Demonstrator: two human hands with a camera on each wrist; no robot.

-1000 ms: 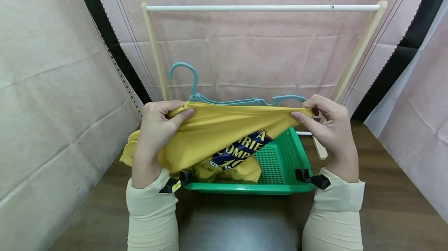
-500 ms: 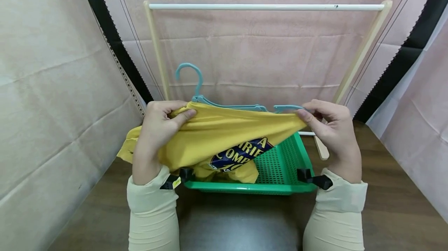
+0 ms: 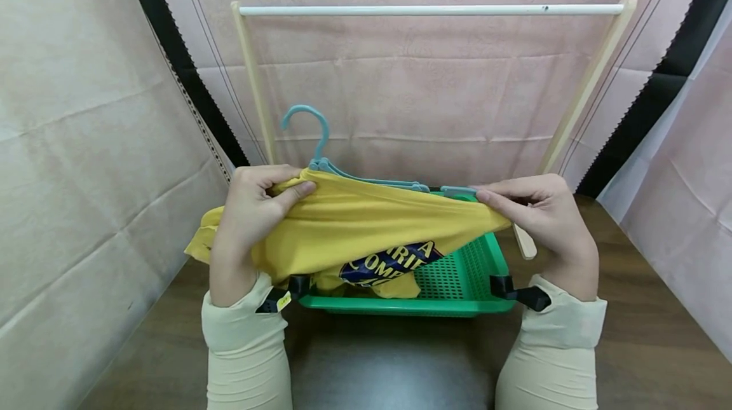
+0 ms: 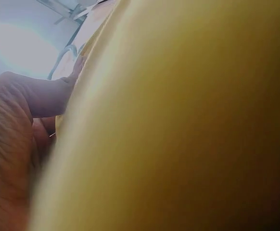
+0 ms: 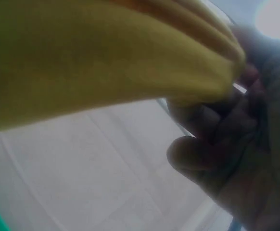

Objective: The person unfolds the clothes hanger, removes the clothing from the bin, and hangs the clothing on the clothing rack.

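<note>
A yellow T-shirt [image 3: 366, 219] with a dark blue printed patch is stretched between both hands. At its upper left edge my left hand [image 3: 251, 213] pinches the fabric between thumb and fingers. My right hand [image 3: 540, 213] grips the shirt's right end, its thumb beside the tip of a light blue hanger [image 3: 457, 191]. The hanger's hook rises above the shirt on the left; much of its body is hidden behind the cloth. In the left wrist view the shirt [image 4: 178, 115] covers most of the picture. The right wrist view shows bunched cloth [image 5: 217, 72] at the right fingers.
Beneath the shirt a green basket [image 3: 400, 307] stands on the brown wooden table [image 3: 394, 365], with more of the yellow cloth hanging in it. Behind stands a rack with a white bar [image 3: 429, 10] and cream posts. Pale fabric walls enclose the sides and back.
The right hand has moved down, taking the right ends of the shirt and the hanger lower. The shirt's top edge now slopes down to the right. The left hand keeps its hold.
</note>
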